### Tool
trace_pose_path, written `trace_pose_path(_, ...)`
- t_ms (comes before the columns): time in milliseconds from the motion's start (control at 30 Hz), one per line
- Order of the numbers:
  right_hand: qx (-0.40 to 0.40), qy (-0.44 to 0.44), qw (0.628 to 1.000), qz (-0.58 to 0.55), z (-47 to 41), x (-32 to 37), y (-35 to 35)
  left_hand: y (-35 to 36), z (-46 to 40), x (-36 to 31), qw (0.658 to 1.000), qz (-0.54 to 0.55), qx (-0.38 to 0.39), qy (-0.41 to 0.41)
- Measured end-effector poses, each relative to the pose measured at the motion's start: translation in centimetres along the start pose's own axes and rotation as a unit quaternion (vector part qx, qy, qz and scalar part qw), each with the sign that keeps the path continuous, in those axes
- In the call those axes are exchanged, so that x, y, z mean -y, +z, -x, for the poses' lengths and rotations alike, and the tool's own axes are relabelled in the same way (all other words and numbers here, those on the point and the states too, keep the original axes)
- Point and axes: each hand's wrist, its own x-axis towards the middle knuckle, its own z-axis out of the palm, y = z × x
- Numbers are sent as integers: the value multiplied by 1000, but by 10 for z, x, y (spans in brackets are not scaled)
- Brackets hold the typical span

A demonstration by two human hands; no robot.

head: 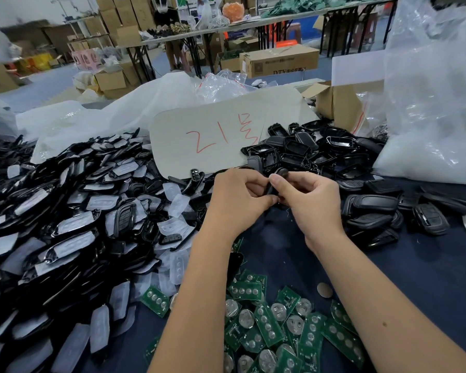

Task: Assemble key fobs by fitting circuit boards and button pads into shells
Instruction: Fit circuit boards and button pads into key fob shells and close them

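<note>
Green circuit boards lie scattered on the dark blue table nearest the camera, some showing round silver battery holders, with a loose coin battery just beside them. Above these, both forearms reach forward and meet over the table. Left hand and right hand have their fingers curled narrowly, pinching one small black key fob shell between them; the right thumb presses on its upper edge. Much of the shell is hidden by the fingers, so whether a board or pad sits inside cannot be told. To the left spreads a large heap of black shell halves with translucent white button pads. Behind the hands lie empty black shells, and to the right, closed fobs. A pale card with red writing lies beyond.
</note>
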Motion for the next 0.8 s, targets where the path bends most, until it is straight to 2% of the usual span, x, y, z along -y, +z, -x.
trace_pose_path(100, 9, -8, 999, 30, -1, 0, -1, -2, 1, 3, 999, 32, -4, -22)
trace_pose_path(233, 95, -16, 995, 5, -3, 2, -5, -9, 4, 7, 993, 100, 5, -62)
trace_pose_path(367, 155, -20, 987, -32, -3, 4, -9, -17, 7, 9, 986, 139, 55, -70)
trace_pose_path(667, 162, -34, 982, -87, -3, 3, -11, -20, 7, 11, 983, 153, 80, -61)
trace_pose_path(800, 179, -9, 975, -132, -3, 3, -12, -20, 4, 19, 982, 172, 26, -72)
